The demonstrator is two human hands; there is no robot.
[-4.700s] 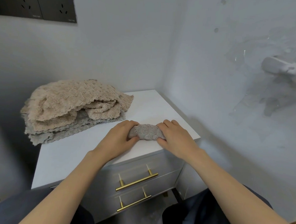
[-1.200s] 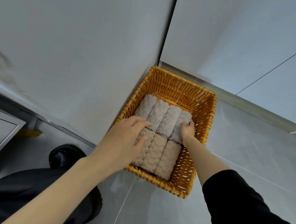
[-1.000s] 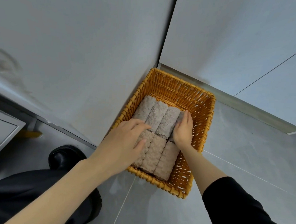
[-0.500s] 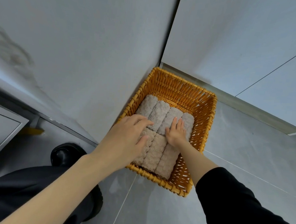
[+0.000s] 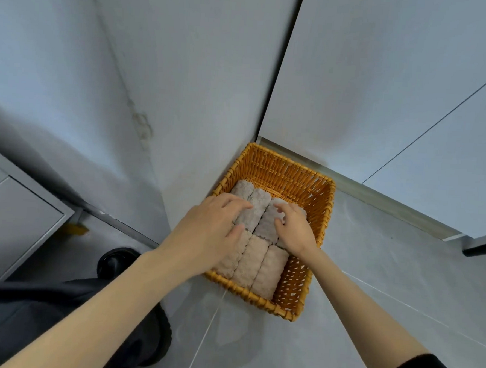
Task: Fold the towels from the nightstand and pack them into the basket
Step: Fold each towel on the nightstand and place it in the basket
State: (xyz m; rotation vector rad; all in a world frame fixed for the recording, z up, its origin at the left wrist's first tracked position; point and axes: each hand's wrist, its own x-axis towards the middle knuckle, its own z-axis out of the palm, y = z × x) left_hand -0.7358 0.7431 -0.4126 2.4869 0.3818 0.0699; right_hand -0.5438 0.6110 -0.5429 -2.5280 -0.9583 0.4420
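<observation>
Both hands are down in the wicker basket [image 5: 323,217], which sits on the floor tucked into the wall corner. The left hand [image 5: 210,233] lies flat with fingers spread, pressing on the rolled towels [image 5: 251,212] at the basket's left side, gripping nothing. The right hand [image 5: 293,229] is at the basket's right side, fingers curled loosely over the rightmost roll of the far row; whether it pinches that roll or only pushes on it is hard to tell from up here. Grey rolls fill the far row, beige rolls [image 5: 259,264] the near row, side by side and touching. This looks like tamping: pressing down and squeezing the rolls together so they sit snug and do not spring open. A strip of bare basket floor shows beyond the far row, so there is room for more.
</observation>
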